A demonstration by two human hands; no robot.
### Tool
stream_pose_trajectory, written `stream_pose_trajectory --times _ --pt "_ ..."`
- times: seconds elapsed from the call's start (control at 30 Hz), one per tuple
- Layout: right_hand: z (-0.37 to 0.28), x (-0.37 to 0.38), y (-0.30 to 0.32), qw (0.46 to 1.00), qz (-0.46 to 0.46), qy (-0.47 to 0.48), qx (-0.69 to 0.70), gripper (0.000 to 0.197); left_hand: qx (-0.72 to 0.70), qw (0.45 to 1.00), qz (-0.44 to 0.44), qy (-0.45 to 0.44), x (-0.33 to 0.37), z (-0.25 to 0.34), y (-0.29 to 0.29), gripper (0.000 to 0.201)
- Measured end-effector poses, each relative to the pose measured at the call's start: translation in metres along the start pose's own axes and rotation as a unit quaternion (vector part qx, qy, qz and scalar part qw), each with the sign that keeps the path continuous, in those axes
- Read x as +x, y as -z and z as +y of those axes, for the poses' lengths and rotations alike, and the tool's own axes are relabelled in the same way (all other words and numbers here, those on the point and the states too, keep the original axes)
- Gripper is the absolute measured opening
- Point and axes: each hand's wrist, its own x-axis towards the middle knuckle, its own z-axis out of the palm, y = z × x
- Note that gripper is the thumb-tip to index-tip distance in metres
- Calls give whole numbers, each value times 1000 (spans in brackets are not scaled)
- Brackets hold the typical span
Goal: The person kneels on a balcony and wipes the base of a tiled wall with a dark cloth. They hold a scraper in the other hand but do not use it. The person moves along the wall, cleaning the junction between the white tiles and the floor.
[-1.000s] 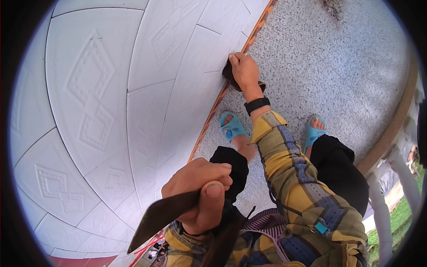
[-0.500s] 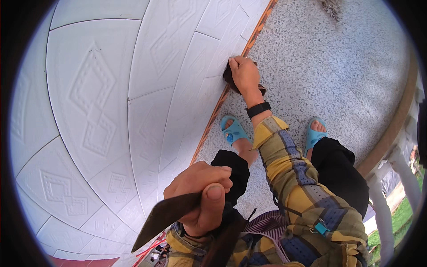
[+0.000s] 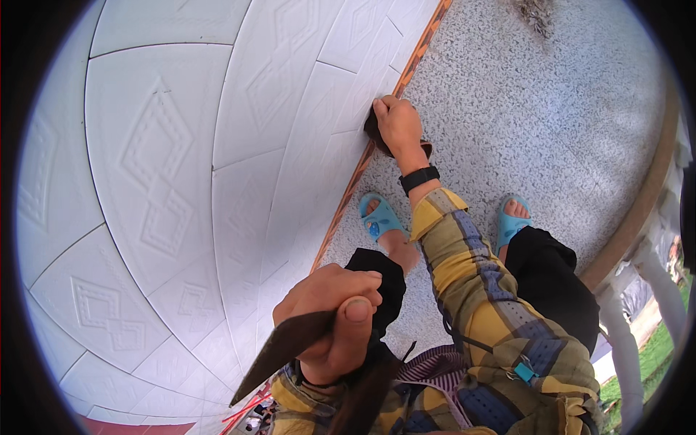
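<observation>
My left hand [image 3: 330, 319], low in the view by my body, is closed around a dark brown flat strap [image 3: 279, 355] that looks like leather. One end sticks out past the thumb toward the lower left, ending in a slanted edge. A blurred dark length [image 3: 366, 395] hangs just below this hand; whether it belongs to the same strap I cannot tell. My right hand [image 3: 400, 129] reaches forward beside the tiled wall. Its fingers are closed on a dark brown curved piece [image 3: 377, 130], bent under the palm and partly hidden by the hand.
White embossed tiles cover the wall [image 3: 246, 210] on the left, with an orange-brown trim [image 3: 341, 217] along its foot. My feet, in light blue slippers [image 3: 380, 217], stand on speckled grey flooring [image 3: 529, 123]. A curved railing with white balusters [image 3: 616, 333] runs along the right.
My left hand and its strap have shifted slightly to the right. My right hand stays nearly in place, still gripping the dark piece by the wall.
</observation>
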Motion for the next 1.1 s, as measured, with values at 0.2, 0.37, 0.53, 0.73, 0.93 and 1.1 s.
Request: stream_pose_trajectory --times 0.2,0.37,0.53,0.73,0.93,1.1 --pt "-7 -4 5 1000 -24 -12 3 30 8 1000 5 -3 -1 -1 -1 27" --pt "-1 -4 1 1000 -3 13 2 31 10 1000 -8 3 1 2 -1 28" --pt "20 12 -9 996 -27 -83 15 34 9 1000 -6 -2 2 1 -2 29" --pt "38 39 -13 998 -9 -58 -31 35 0 1000 7 6 0 -3 2 30" --pt "35 44 -7 998 -10 -51 -26 33 -4 1000 6 7 -2 -6 5 32" --pt "30 48 -1 997 -16 -75 -27 31 2 1000 13 4 -4 -6 5 32"
